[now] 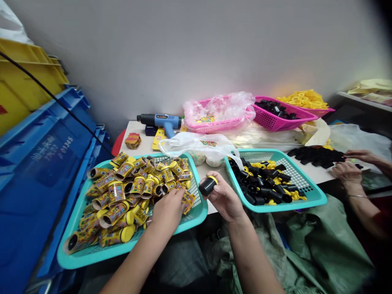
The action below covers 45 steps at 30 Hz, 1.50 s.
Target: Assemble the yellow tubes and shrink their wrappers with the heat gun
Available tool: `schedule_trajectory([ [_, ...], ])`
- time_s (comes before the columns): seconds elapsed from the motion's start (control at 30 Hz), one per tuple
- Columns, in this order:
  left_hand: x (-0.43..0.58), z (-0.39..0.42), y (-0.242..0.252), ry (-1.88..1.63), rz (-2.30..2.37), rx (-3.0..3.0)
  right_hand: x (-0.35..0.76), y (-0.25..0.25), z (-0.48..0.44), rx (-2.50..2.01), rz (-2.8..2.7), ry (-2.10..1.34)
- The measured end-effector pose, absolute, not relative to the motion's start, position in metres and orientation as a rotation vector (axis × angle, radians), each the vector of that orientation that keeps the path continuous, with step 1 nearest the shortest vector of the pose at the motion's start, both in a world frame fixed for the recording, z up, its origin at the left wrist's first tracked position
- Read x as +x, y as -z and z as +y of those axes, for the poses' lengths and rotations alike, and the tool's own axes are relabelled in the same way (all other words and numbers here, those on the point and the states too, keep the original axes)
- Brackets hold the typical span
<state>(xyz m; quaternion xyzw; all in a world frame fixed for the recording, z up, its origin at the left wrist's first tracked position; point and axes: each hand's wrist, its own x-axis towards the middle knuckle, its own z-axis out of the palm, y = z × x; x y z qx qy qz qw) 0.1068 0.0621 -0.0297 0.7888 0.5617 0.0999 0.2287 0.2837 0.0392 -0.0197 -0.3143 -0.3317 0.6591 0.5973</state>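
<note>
Black tube w/ yellow cap (208, 185), tilted in R hand (223, 200)
Printed tubes (137, 188), most w/ yellow caps, lie heaped every which way in teal basket (196, 216), L hand (168, 212) touching them.

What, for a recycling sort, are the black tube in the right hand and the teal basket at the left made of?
The black tube in the right hand looks like moulded plastic: smooth, with a soft sheen and no metallic glint, though the look alone can't settle it. The teal mesh basket also looks like plastic, semi-gloss, its grid and rim apparently formed in one piece.
</note>
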Motion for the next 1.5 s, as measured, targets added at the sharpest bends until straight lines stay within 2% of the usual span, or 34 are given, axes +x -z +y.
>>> schedule_trajectory([
  [0.23, 0.081, 0.064, 0.031, -0.509, 1.539, 1.856, 0.277, 0.032, 0.03, -0.737, -0.761, -1.547],
  [0.53, 0.046, 0.048, 0.019, -0.972, 1.523, 1.452, 0.245, 0.025, 0.024, -1.176, -1.145, -1.209],
  [0.67, 0.043, 0.034, 0.01, -1.141, 1.357, 1.174, 0.213, 0.017, 0.022, -1.231, -1.305, -1.215],
  [0.93, 0.017, 0.018, 0.005, -1.139, 1.329, 1.289, 0.187, 0.016, 0.022, -1.206, -1.458, -1.161],
  [1.17, -0.002, 0.017, 0.015, -1.196, 1.332, 1.308, 0.198, 0.003, 0.017, -0.819, -0.848, -1.55],
  [1.5, -0.005, 0.014, 0.017, -1.293, 1.237, 1.45, 0.204, 0.005, 0.02, -0.962, -1.211, -1.493],
])
